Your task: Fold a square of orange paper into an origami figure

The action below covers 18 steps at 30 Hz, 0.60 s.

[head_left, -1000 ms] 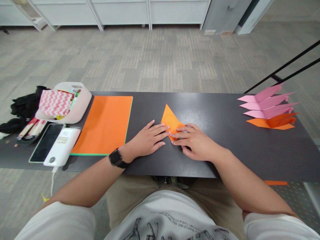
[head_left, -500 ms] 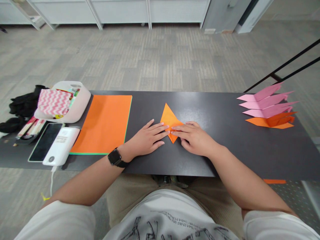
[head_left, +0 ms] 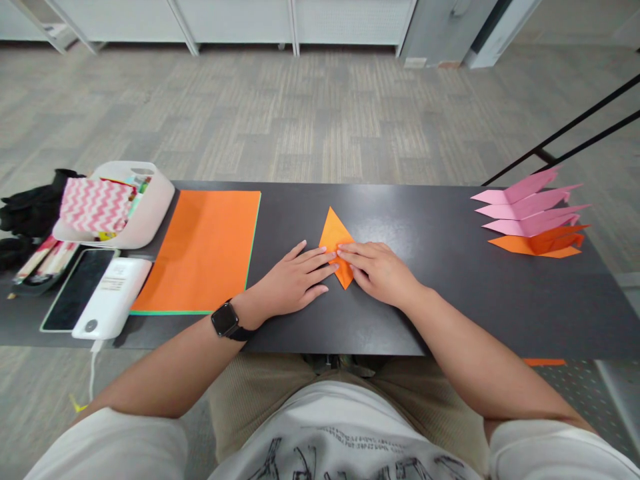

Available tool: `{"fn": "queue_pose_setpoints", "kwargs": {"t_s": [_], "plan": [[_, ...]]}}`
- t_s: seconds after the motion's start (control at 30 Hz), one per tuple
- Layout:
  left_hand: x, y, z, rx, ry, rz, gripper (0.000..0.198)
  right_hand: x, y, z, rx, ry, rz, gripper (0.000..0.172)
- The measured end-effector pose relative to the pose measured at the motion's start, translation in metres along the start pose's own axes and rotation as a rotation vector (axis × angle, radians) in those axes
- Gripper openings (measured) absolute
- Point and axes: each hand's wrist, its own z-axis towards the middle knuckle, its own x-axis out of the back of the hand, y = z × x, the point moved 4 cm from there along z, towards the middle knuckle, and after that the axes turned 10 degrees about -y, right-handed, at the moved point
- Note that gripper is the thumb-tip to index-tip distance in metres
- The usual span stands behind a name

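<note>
Lying flat on smooth dark tabletop [head_left: 465, 280], folded orange paper [head_left: 334, 229] formed sharp-pointed kite. Sat between left hand [head_left: 294, 281], fingers spread, and right hand [head_left: 383, 270], fingers close together, whether pinching could not tell; both partly covered its middle. Orange-topped paper stack [head_left: 205, 250] lay left; pink origami birds [head_left: 523, 207] far right.

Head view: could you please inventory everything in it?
table: 1, dark, middle
folded paper: 1, orange, centre
sheet stack: 1, orange-topped, left
folded figures: 4, pink and orange, right
basket: 1, white, left
zigzag item: 1, pink, in basket
phone: 1, black, left
corded device: 1, white, left
tray: 1, dark, left
bundle: 1, black, left
floor: 1, grey, behind
cabinets: several, white, top
watch: 1, black, left wrist
left hand: 1, bare, on paper
right hand: 1, bare, on paper
</note>
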Motion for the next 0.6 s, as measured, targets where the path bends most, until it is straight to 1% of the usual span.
{"fn": "queue_pose_setpoints", "kwargs": {"t_s": [0.2,0.47,0.53,0.6], "plan": [[0.000,0.001,0.000,0.017,0.005,0.002,0.053,-0.009,0.003,0.004,0.003,-0.065,-0.022,0.058],[-0.002,0.000,0.000,0.013,0.000,-0.012,0.052,-0.011,0.004,0.003,0.005,-0.069,-0.027,0.070],[-0.001,0.001,0.001,0.013,0.001,-0.017,0.051,-0.012,0.004,0.004,-0.004,-0.075,-0.044,0.070],[-0.001,0.001,0.000,0.013,-0.005,-0.022,0.051,-0.012,0.003,0.005,-0.016,-0.080,-0.058,0.067]]}}
